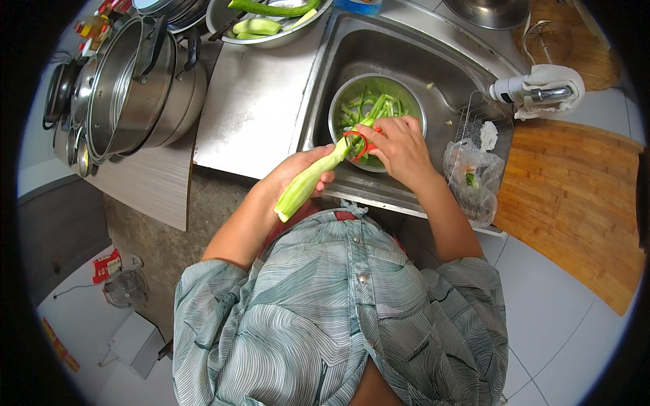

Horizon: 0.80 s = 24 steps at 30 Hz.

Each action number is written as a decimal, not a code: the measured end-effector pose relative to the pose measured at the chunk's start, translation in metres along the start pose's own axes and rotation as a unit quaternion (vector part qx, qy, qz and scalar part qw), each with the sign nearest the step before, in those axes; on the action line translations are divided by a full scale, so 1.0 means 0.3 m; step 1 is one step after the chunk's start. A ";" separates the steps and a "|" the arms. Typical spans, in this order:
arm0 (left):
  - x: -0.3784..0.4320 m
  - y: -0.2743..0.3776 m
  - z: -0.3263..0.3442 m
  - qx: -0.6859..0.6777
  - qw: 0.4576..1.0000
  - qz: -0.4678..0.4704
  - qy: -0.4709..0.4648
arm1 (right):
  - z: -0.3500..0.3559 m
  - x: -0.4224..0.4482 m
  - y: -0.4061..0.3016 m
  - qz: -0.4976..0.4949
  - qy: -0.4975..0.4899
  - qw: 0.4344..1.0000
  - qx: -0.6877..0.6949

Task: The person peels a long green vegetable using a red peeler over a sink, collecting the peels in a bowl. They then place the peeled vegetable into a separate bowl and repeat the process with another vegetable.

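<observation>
My left hand grips a pale green, peeled loofah gourd, which slants from the sink's front edge towards my body. In my right hand is a red peeler, its head at the gourd's far end. Both are over a steel bowl standing in the sink basin. Long green peelings fill much of that bowl. My right fingers hide part of the peeler's handle and the gourd's tip.
The sink has a wire rack with a plastic bag on its right. Beyond it lies a wooden cutting board. Stacked steel pots stand left. A metal basin at the back holds more gourds.
</observation>
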State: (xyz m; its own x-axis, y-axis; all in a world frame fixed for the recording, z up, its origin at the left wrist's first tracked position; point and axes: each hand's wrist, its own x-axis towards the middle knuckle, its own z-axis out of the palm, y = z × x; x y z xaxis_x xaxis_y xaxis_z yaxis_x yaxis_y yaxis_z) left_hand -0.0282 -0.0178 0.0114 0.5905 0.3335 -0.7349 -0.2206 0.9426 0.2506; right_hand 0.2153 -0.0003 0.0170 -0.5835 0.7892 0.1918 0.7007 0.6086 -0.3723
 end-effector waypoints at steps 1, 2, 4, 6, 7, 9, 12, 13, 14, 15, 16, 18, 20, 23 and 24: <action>-0.004 0.002 -0.001 0.004 1.000 -0.003 0.000 | -0.001 0.002 0.001 -0.001 0.001 1.000 0.007; -0.009 0.004 -0.003 0.008 1.000 -0.006 0.001 | 0.002 0.002 0.011 -0.003 0.009 1.000 -0.021; -0.035 0.011 -0.009 0.035 0.999 -0.025 0.005 | 0.010 -0.003 0.053 -0.007 0.028 0.997 -0.078; -0.046 0.007 -0.012 0.042 0.998 -0.035 0.005 | 0.018 -0.024 0.106 0.017 0.020 0.997 -0.075; -0.047 0.002 -0.014 0.036 0.999 -0.037 0.003 | 0.019 -0.031 0.125 0.029 0.016 0.997 -0.073; -0.061 -0.004 -0.008 0.029 0.999 -0.041 -0.009 | 0.029 -0.041 0.161 0.063 -0.010 0.991 -0.120; -0.071 -0.001 -0.003 0.025 0.998 -0.048 -0.039 | 0.073 -0.090 0.237 0.126 -0.018 0.982 -0.143; -0.070 0.001 -0.004 0.018 0.998 -0.045 -0.033 | 0.079 -0.102 0.245 0.151 -0.013 0.979 -0.138; -0.068 0.005 -0.006 0.012 0.999 -0.043 -0.027 | 0.081 -0.113 0.252 0.177 -0.009 0.975 -0.134; -0.066 0.009 -0.009 0.006 0.999 -0.041 -0.021 | 0.079 -0.121 0.256 0.206 -0.003 0.972 -0.111; -0.064 0.011 -0.015 -0.005 0.999 -0.040 -0.030 | 0.078 -0.128 0.260 0.234 0.003 0.968 -0.089; -0.052 0.010 -0.030 -0.027 0.998 -0.037 -0.047 | 0.070 -0.132 0.253 0.285 0.016 0.958 0.003; -0.031 0.008 -0.034 -0.038 0.999 -0.031 -0.019 | 0.056 -0.120 0.228 0.325 0.029 0.935 0.139; -0.025 0.024 -0.015 -0.060 0.997 -0.026 0.028 | 0.115 -0.134 0.220 0.324 0.033 0.870 0.369; -0.021 0.029 -0.010 -0.069 0.996 -0.025 0.044 | 0.113 -0.130 0.204 0.332 0.011 0.841 0.427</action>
State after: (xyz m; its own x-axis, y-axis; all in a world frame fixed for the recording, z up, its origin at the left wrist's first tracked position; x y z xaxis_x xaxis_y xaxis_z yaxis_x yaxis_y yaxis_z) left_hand -0.0361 -0.0118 0.0161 0.5338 0.2782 -0.7985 -0.3004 0.9451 0.1284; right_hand 0.2669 0.0035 -0.0442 -0.1647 0.9388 -0.3025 0.3134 -0.2410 -0.9185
